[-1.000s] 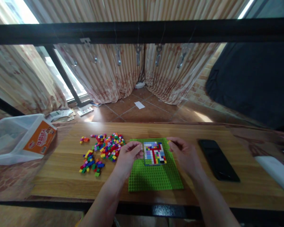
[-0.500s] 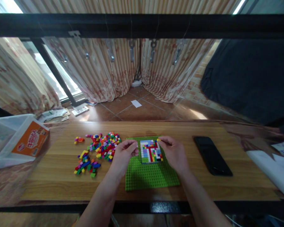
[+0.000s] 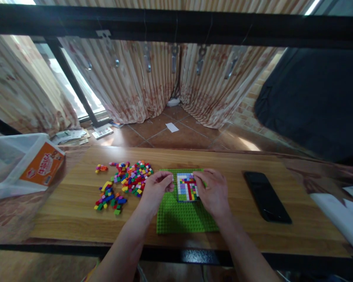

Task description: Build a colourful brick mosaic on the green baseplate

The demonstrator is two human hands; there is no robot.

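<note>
A green studded baseplate [image 3: 182,221] lies on the wooden table, bearing a roughly square mosaic [image 3: 182,188] of small coloured toy bricks. White, light blue and red rows show in it; my right hand covers its right side. My right hand [image 3: 213,190] is closed, its thumb and forefinger at the mosaic's top right edge; whatever is between them is hidden. Left of the mosaic, my left hand [image 3: 157,190] is raised in a pinch, with thumb and forefinger together. Something tiny and pale may be at its fingertips, too small to name.
Loose coloured bricks [image 3: 137,176] lie in piles left of the baseplate. A black phone [image 3: 266,196] lies on the right of the table. Beyond the left edge stands a clear plastic bin [image 3: 14,160] with an orange label. A dark bar [image 3: 176,25] crosses above.
My right hand has shifted slightly left, further over the mosaic's top right part. My left hand keeps its pinch in nearly the same place. The camera view has tilted and shifted slightly.
</note>
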